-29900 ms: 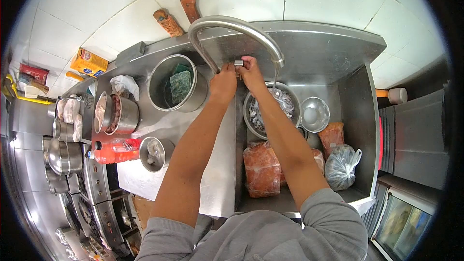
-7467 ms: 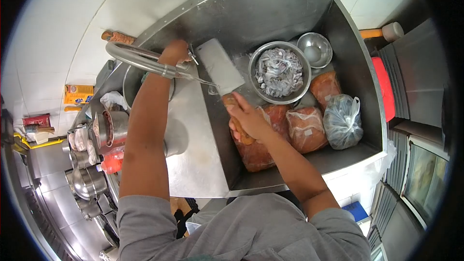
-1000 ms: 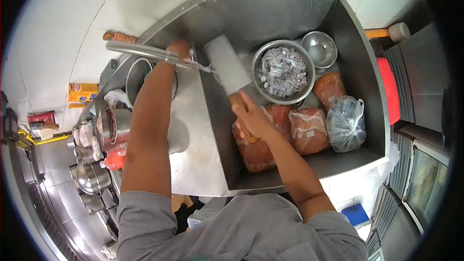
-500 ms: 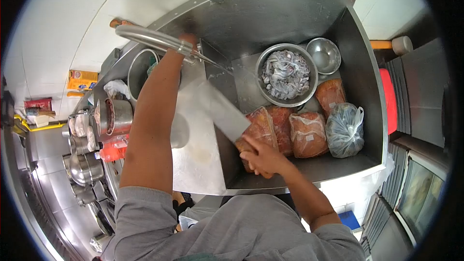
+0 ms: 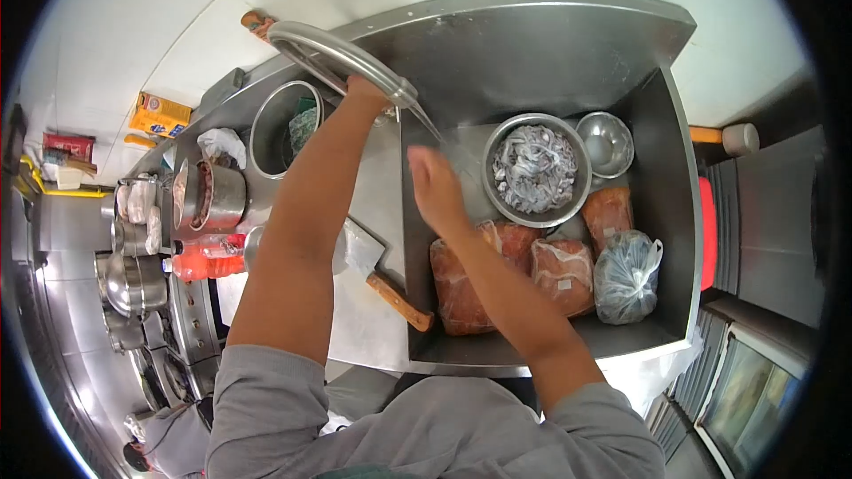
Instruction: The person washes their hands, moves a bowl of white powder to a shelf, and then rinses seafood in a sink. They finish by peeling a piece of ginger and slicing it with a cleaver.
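Note:
My left hand [image 5: 366,93] reaches behind the curved metal faucet [image 5: 342,46] at its base; the fingers are hidden. A thin stream of water runs from the spout into the sink [image 5: 550,44]. Just below the stream is my right hand [image 5: 435,186], slightly blurred and holding nothing, its fingers seeming extended. A cleaver [image 5: 389,288] with a wooden handle lies on the steel counter left of the basin, handle end at the basin edge. Inside the basin, right of my right hand, stands a metal bowl [image 5: 490,173] of pale grey, wet-looking strips.
The basin also holds wrapped reddish blocks [image 5: 561,277], a tied plastic bag [image 5: 627,279] and a small bowl [image 5: 606,144]. Leftward stand a deep pot [image 5: 257,137], another pot [image 5: 226,200] and red bottles [image 5: 209,259]. Another person [image 5: 173,439] is at lower left.
My right hand has let go of the cleaver, now lying on the counter, and moved up toward the water stream. My left hand stays by the faucet. The view has shifted slightly.

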Demonstrator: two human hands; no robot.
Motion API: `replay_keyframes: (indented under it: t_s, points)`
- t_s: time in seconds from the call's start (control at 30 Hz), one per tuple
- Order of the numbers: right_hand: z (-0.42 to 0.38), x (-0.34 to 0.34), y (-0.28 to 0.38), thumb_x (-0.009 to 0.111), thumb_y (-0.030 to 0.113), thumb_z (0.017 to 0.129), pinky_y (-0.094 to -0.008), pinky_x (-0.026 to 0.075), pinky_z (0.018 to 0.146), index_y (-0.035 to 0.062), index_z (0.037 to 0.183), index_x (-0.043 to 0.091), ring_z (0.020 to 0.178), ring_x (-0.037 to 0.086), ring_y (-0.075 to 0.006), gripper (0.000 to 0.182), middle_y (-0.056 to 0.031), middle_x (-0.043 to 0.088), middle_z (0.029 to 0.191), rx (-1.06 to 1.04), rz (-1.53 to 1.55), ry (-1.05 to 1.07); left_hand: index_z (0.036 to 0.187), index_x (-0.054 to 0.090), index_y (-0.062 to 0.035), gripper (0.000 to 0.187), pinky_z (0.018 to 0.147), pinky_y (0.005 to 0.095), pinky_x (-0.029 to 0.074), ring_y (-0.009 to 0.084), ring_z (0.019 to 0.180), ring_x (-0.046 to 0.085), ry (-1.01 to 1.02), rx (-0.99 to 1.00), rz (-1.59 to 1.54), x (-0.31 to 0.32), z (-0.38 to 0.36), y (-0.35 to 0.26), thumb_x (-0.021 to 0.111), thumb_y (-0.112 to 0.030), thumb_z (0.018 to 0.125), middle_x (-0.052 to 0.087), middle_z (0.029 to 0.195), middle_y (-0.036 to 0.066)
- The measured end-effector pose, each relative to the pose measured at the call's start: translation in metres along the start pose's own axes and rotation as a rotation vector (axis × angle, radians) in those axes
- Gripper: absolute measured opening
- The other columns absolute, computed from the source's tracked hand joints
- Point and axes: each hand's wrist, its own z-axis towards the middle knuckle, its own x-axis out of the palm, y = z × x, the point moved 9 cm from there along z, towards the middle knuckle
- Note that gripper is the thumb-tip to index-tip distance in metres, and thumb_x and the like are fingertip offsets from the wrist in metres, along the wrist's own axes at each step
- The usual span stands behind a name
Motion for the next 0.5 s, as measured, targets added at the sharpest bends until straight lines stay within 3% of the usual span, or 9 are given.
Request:
replay_keyframes:
  t_s: [0.03, 0.13, 0.17, 0.23, 0.33, 0.37, 0.43, 0.47, 0.5]
  points:
    - [0.025, 0.011, -0.015, 0.043, 0.017, 0.091, -0.04, 0.043, 0.084, 0.0023, 0.107, 0.054, 0.098, 0.054, -0.0345, 0.025, -0.0187, 0.058, 0.101, 0.053, 0.027, -0.065, 0.115, 0.06, -0.0171, 0.044, 0.094, 0.0405, 0.041, 0.0274, 0.115, 0.051, -0.014, -0.05, -0.071, -0.003, -0.005, 0.002, 0.052, -0.043, 0.079, 0.055, 0.122, 0.011]
    - [0.089, 0.051, -0.077, 0.044, 0.018, 0.092, -0.0408, 0.039, 0.092, 0.0042, 0.122, 0.048, 0.108, 0.05, -0.0334, 0.034, -0.0188, 0.054, 0.116, 0.206, -0.118, -0.116, 0.115, 0.06, -0.0175, 0.046, 0.091, 0.041, 0.043, 0.0268, 0.11, 0.055, 0.036, 0.044, 0.0, -0.006, -0.01, -0.008, 0.057, -0.043, 0.077, 0.057, 0.119, 0.01]
    - [0.093, 0.054, -0.066, 0.044, 0.019, 0.092, -0.0399, 0.038, 0.093, 0.0041, 0.123, 0.048, 0.11, 0.05, -0.0317, 0.035, -0.0179, 0.054, 0.117, 0.301, -0.008, -0.044, 0.106, 0.065, -0.018, 0.041, 0.087, 0.0417, 0.046, 0.0251, 0.102, 0.06, 0.232, 0.021, 0.089, -0.002, -0.013, -0.01, 0.062, -0.04, 0.072, 0.062, 0.11, 0.008]
    - [0.099, 0.057, -0.048, 0.046, 0.02, 0.092, -0.0381, 0.037, 0.095, 0.0039, 0.126, 0.046, 0.112, 0.05, -0.0281, 0.037, -0.0161, 0.053, 0.12, 0.488, 0.197, 0.109, 0.098, 0.068, -0.0176, 0.035, 0.087, 0.0441, 0.045, 0.0237, 0.099, 0.061, 0.025, 0.033, -0.029, -0.005, -0.013, -0.009, 0.063, -0.037, 0.07, 0.064, 0.105, 0.007]
    - [0.12, 0.088, -0.109, 0.044, 0.02, 0.093, -0.0297, 0.044, 0.084, 0.0053, 0.118, 0.051, 0.097, 0.055, -0.0185, 0.03, -0.0087, 0.058, 0.11, 0.401, 0.431, 0.117, 0.084, 0.071, -0.0165, 0.024, 0.091, 0.0473, 0.04, 0.0241, 0.096, 0.062, -0.14, 0.067, -0.156, -0.01, -0.027, -0.014, 0.063, -0.031, 0.067, 0.067, 0.096, 0.005]
    - [0.12, 0.086, -0.099, 0.046, 0.016, 0.093, -0.0265, 0.045, 0.079, 0.0068, 0.117, 0.051, 0.092, 0.054, -0.012, 0.027, -0.0025, 0.058, 0.107, 0.315, 0.503, 0.127, 0.092, 0.069, -0.0142, 0.027, 0.095, 0.048, 0.034, 0.0254, 0.105, 0.057, -0.151, 0.116, 0.009, -0.027, -0.049, -0.028, 0.063, -0.025, 0.069, 0.065, 0.103, 0.007]
    - [0.116, 0.093, -0.111, 0.051, 0.017, 0.089, -0.0284, 0.042, 0.084, 0.0065, 0.12, 0.051, 0.099, 0.052, -0.0135, 0.032, -0.0047, 0.057, 0.111, 0.365, 0.898, 0.155, 0.103, 0.064, -0.0124, 0.033, 0.097, 0.047, 0.033, 0.0253, 0.115, 0.049, -0.574, 0.244, 0.193, -0.048, -0.104, -0.049, 0.062, -0.019, 0.071, 0.059, 0.113, 0.009]
    - [0.117, 0.095, -0.112, 0.054, 0.018, 0.087, -0.0294, 0.041, 0.087, 0.0063, 0.121, 0.051, 0.102, 0.052, -0.0142, 0.035, -0.0057, 0.056, 0.113, 0.386, 1.095, 0.167, 0.106, 0.061, -0.0114, 0.034, 0.097, 0.0475, 0.033, 0.0254, 0.117, 0.047, -0.595, 0.224, 0.083, -0.047, -0.13, -0.049, 0.06, -0.017, 0.073, 0.056, 0.117, 0.009]
    - [0.12, 0.09, -0.103, 0.053, 0.019, 0.088, -0.0272, 0.043, 0.078, 0.0075, 0.12, 0.046, 0.087, 0.053, -0.0131, 0.035, -0.0021, 0.057, 0.104, 0.311, 0.828, 0.192, 0.11, 0.058, -0.0104, 0.036, 0.096, 0.0479, 0.034, 0.0255, 0.12, 0.044, -0.612, 0.207, -0.028, -0.044, -0.161, -0.049, 0.059, -0.015, 0.074, 0.053, 0.121, 0.01]
